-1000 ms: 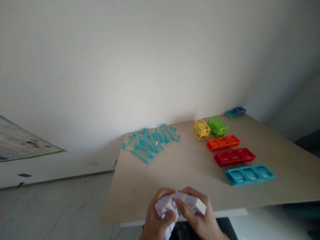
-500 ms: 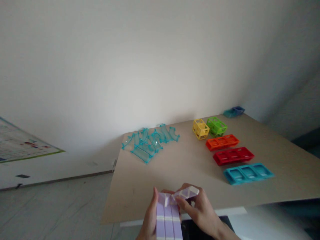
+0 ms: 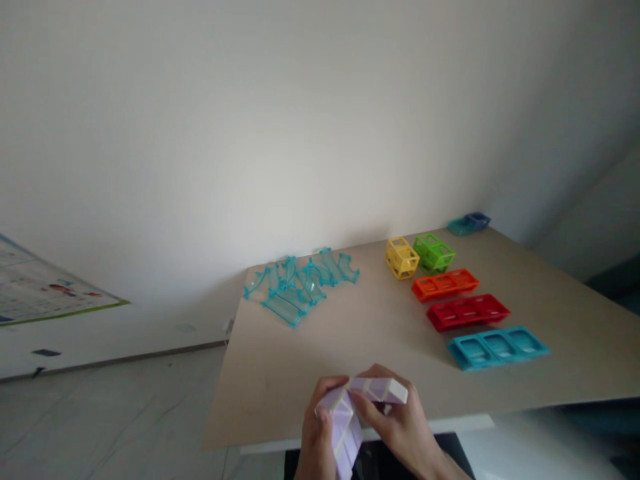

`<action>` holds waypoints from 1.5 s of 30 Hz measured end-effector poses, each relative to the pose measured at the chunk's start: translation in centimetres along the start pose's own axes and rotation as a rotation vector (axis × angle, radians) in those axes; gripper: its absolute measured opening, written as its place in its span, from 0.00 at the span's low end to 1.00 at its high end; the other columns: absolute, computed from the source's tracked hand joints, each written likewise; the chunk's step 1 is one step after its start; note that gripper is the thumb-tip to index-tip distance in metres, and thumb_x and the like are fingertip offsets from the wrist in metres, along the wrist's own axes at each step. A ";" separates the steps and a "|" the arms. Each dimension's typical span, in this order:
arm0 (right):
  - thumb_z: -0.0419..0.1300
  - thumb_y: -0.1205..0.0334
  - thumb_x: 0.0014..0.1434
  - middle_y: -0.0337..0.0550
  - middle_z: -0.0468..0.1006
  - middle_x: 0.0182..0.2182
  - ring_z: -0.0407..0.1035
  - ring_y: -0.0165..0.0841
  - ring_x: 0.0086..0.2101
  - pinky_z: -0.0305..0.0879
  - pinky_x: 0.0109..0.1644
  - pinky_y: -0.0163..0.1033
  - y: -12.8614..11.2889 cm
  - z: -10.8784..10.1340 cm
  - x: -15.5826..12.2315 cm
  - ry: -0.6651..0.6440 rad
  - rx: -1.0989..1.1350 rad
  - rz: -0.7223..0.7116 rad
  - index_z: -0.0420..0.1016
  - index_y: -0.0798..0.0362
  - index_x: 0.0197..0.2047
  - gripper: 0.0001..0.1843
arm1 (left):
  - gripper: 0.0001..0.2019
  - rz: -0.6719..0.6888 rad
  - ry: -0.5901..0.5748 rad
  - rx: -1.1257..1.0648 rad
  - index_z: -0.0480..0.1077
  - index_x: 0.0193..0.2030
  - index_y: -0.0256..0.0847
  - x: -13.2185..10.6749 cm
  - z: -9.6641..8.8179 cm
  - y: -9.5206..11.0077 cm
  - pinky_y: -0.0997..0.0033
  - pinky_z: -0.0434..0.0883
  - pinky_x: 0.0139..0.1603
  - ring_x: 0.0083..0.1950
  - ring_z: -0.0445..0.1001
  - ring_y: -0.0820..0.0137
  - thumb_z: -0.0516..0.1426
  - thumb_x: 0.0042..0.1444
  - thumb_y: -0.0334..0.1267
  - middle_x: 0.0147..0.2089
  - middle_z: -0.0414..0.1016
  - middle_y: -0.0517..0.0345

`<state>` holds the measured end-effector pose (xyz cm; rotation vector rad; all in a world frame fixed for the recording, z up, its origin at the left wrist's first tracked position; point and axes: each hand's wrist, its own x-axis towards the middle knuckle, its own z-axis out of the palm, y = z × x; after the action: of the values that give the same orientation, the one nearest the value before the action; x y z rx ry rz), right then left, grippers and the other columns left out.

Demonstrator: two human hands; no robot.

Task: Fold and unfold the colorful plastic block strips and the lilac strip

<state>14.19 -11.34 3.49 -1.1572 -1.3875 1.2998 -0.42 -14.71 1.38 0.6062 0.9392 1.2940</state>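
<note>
Between my hands, just off the table's near edge, is a lilac and white twisty snake puzzle (image 3: 344, 425) made of wedge-shaped segments. My left hand (image 3: 318, 430) is closed around its folded body, with the thumb laid along the side. One arm of the puzzle sticks out to the right, and my right hand (image 3: 400, 423) pinches it near the bend, thumb in front. The right fingers behind that arm are partly hidden. Part of the puzzle's lower end runs out of view at the bottom.
On the table (image 3: 280, 360), several clear teal track pieces (image 3: 295, 283) lie at the back left. To the right are a yellow frame block (image 3: 401, 258), a green one (image 3: 434, 253), and orange (image 3: 445, 285), red (image 3: 468, 312) and blue (image 3: 499, 347) three-window pieces. Blue pieces (image 3: 469, 223) sit in the far corner.
The puzzle's body has turned and tilted in my left hand, whose fingers now wrap over its top. The protruding arm has swung to point right, its white end facing me more.
</note>
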 end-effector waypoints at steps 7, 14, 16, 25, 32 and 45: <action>0.63 0.54 0.58 0.37 0.70 0.23 0.61 0.29 0.23 0.58 0.26 0.33 0.5 0.2 -0.1 -0.009 -0.010 -0.009 0.71 0.55 0.31 0.13 | 0.27 0.043 0.073 -0.041 0.74 0.45 0.40 -0.3 1.1 -0.4 0.61 0.69 0.45 0.43 0.76 0.56 0.57 0.53 0.62 0.40 0.78 0.47; 0.65 0.58 0.54 0.37 0.69 0.23 0.61 0.28 0.23 0.58 0.26 0.32 1.2 0.2 -0.5 0.007 -0.033 -0.087 0.69 0.54 0.29 0.11 | 0.27 -0.081 0.090 -0.116 0.74 0.43 0.38 -0.2 1.0 -0.3 0.62 0.69 0.42 0.41 0.77 0.57 0.56 0.54 0.62 0.37 0.80 0.47; 0.65 0.57 0.54 0.36 0.68 0.22 0.60 0.28 0.22 0.57 0.24 0.31 1.4 0.1 -0.4 0.025 -0.063 -0.085 0.68 0.54 0.27 0.12 | 0.26 -0.114 0.098 -0.134 0.75 0.42 0.38 -0.2 1.1 -0.1 0.62 0.68 0.43 0.41 0.77 0.57 0.57 0.53 0.62 0.38 0.80 0.47; 0.58 0.61 0.58 0.47 0.75 0.33 0.71 0.37 0.34 0.66 0.37 0.38 -1.7 -2.7 0.9 -0.204 -0.131 -0.371 0.75 0.54 0.42 0.10 | 0.27 -0.576 -0.054 -0.336 0.74 0.31 0.34 0.8 0.8 2.1 0.67 0.67 0.34 0.28 0.76 0.65 0.55 0.55 0.62 0.28 0.78 0.50; 0.58 0.67 0.48 0.38 0.73 0.23 0.66 0.30 0.24 0.59 0.29 0.33 -1.7 -3.1 1.5 -0.332 -0.230 -0.318 0.71 0.53 0.28 0.02 | 0.30 -0.733 -0.085 -0.370 0.74 0.31 0.33 0.6 0.4 1.4 0.65 0.69 0.30 0.24 0.77 0.62 0.52 0.57 0.63 0.26 0.80 0.45; 0.59 0.64 0.54 0.44 0.78 0.30 0.72 0.35 0.31 0.65 0.37 0.37 -2.6 -3.4 1.4 -0.409 -0.242 -0.391 0.75 0.52 0.38 0.07 | 0.30 -0.726 -0.175 -0.348 0.73 0.33 0.33 1.1 -0.1 3.0 0.65 0.69 0.32 0.25 0.77 0.63 0.50 0.58 0.63 0.28 0.79 0.46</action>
<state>17.14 -9.41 6.32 -0.7341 -2.0015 1.1413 -2.09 -13.06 3.59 0.0755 0.6699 0.7058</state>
